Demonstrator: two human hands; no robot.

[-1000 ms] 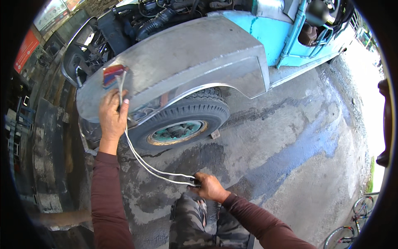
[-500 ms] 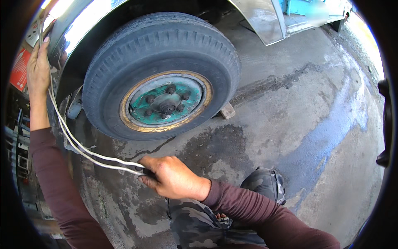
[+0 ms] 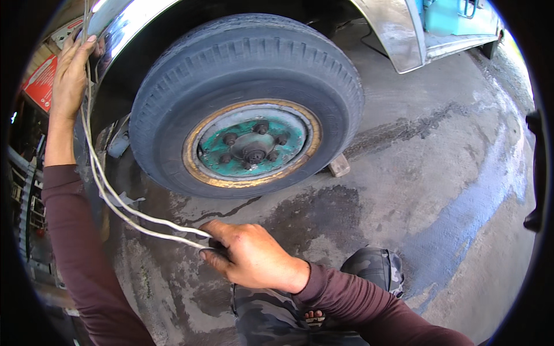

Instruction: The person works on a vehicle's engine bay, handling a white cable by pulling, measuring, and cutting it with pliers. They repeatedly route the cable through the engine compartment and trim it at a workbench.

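Observation:
Two strands of white cord [image 3: 118, 205] sag between my hands in a long curve. My right hand [image 3: 254, 254], low in the middle, is closed on the cord's lower ends, with a dark piece partly hidden between thumb and fingers. Up at the left, my left hand [image 3: 70, 78] is raised beside the shiny fender [image 3: 128, 26]. There the strands run behind its thumb, so it appears to grip them; its other fingers are partly hidden. A big black tyre [image 3: 242, 69] on a green and yellow wheel rim [image 3: 252, 144] stands beyond the cord.
A wooden block [image 3: 339, 166] lies against the tyre's lower right. The concrete floor [image 3: 404, 173] carries dark stains and a bluish streak. At far left are a red box [image 3: 41, 82] and cluttered metal racks [image 3: 26, 202]. A turquoise vehicle body [image 3: 453, 22] shows at top right.
My view has shifted, so the wheel and both hands appear farther right. Both hands keep their places on the cord, which hangs in a slightly deeper curve.

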